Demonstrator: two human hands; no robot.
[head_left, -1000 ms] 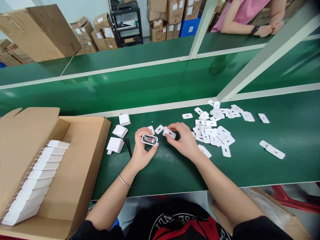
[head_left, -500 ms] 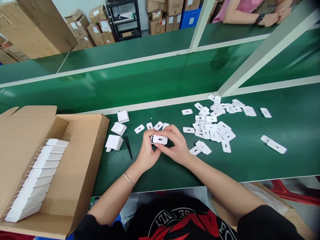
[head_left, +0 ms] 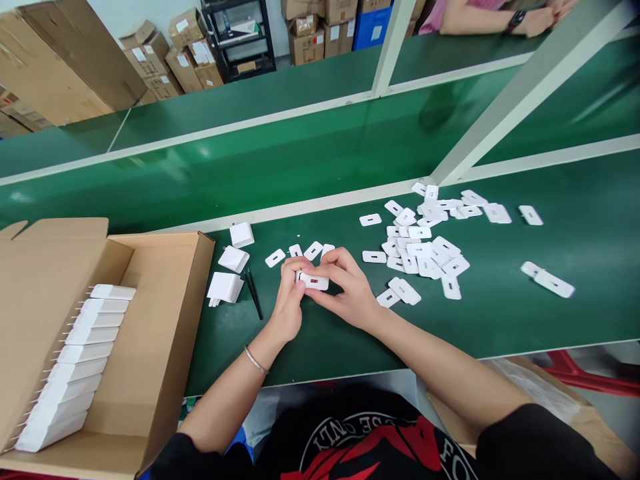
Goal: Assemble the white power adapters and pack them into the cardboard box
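Observation:
Near the middle of the green bench, a white charger (head_left: 318, 283) is held between both hands, its slotted end cover facing up and a red spot showing in the slot. My left hand (head_left: 287, 308) is closed around the charger's left side, hiding most of its body. My right hand (head_left: 352, 293) pinches the cover end with thumb and fingers. Just beyond the hands lie several loose white end covers (head_left: 313, 251). Left of them sit three white chargers (head_left: 225, 287) and black tweezers (head_left: 253, 294). A large scattered pile of end covers (head_left: 420, 249) spreads to the right.
An open cardboard box (head_left: 173, 347) at the left holds a row of white chargers (head_left: 83, 352) with pins pointing left. A slanted pale post (head_left: 500, 110) rises at the back right. Across the divider (head_left: 280, 163), a person's forearms rest on the far bench.
The charger has turned slightly in my hands, and red now shows in the slot where it looked dark. My left fingers have shifted around it. The camera view has moved a little.

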